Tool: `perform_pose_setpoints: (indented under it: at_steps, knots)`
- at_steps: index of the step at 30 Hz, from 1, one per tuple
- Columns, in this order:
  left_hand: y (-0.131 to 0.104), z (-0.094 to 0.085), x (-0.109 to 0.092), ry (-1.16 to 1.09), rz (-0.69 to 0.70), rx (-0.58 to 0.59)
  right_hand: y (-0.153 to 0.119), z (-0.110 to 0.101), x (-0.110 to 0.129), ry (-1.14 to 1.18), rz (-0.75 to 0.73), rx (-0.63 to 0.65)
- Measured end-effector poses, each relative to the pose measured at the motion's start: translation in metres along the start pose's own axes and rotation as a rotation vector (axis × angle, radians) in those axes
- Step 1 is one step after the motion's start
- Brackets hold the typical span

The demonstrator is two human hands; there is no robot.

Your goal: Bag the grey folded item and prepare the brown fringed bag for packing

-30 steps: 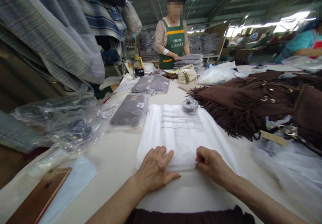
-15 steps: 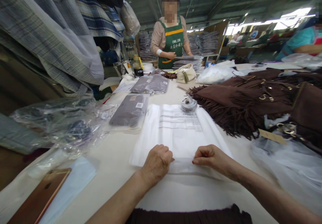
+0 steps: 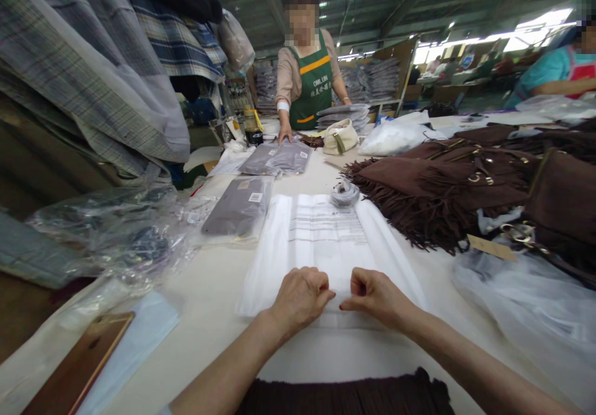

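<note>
A stack of white, see-through plastic bags (image 3: 274, 253) with printed text lies flat in front of me. At its near edge my left hand (image 3: 302, 294) is closed, thumb and fingers pinching the plastic bag's edge. Just to the right, my right hand (image 3: 375, 297) pinches the same edge, its thumb pointing toward the left hand. A narrow gap separates the two thumbs. A small grey coil (image 3: 345, 194) rests on the far end of the stack. Dark brown fringe (image 3: 344, 396) lies at the table edge nearest me.
Brown fringed bags (image 3: 437, 185) are heaped on the right. Left of the stack sits a bagged grey item with a barcode label (image 3: 237, 207). Crumpled clear plastic (image 3: 130, 228) and a phone (image 3: 81, 365) lie further left. Across the table a co-worker (image 3: 310, 79) stands in a green apron.
My hands have drawn closer together along the bag's edge, the left moving right and the right moving left. The co-worker's hand has come down onto the grey packages across the table.
</note>
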State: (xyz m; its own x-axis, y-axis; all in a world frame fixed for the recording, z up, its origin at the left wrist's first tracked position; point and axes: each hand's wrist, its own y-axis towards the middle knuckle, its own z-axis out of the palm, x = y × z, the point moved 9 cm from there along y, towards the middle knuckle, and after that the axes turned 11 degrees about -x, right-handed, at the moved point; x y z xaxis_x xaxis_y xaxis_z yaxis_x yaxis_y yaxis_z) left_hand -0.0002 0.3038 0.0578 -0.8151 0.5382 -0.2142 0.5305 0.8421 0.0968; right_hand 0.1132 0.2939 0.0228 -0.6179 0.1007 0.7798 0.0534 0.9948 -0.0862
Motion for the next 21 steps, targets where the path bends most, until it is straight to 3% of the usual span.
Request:
perform_pose_setpoints:
  at_steps: [3, 6, 8, 11, 13, 17, 21]
  knots:
    - [-0.002, 0.003, 0.002, 0.109, 0.037, 0.026, 0.0, 0.0, 0.001, 0.073, -0.007, 0.048]
    - [-0.009, -0.003, 0.019, 0.231, 0.011, 0.023, -0.005, -0.005, 0.008, 0.013, -0.119, 0.028]
    - [-0.017, -0.012, 0.035, 0.312, -0.031, 0.003, -0.013, -0.013, 0.017, -0.156, -0.308, -0.083]
    - [-0.033, -0.026, 0.058, 0.411, -0.095, -0.035, -0.04, -0.021, 0.034, -0.515, -0.708, -0.327]
    - [-0.045, -0.033, 0.071, 0.455, -0.121, -0.065, -0.057, -0.025, 0.032, -0.718, -0.851, -0.465]
    - [-0.068, -0.047, 0.099, 0.242, -0.273, -0.248, -0.066, -0.052, 0.006, -0.94, -0.758, -0.599]
    - [-0.088, -0.049, 0.126, -0.071, -0.497, -0.401, -0.066, -0.079, -0.022, -0.89, -0.535, -0.633]
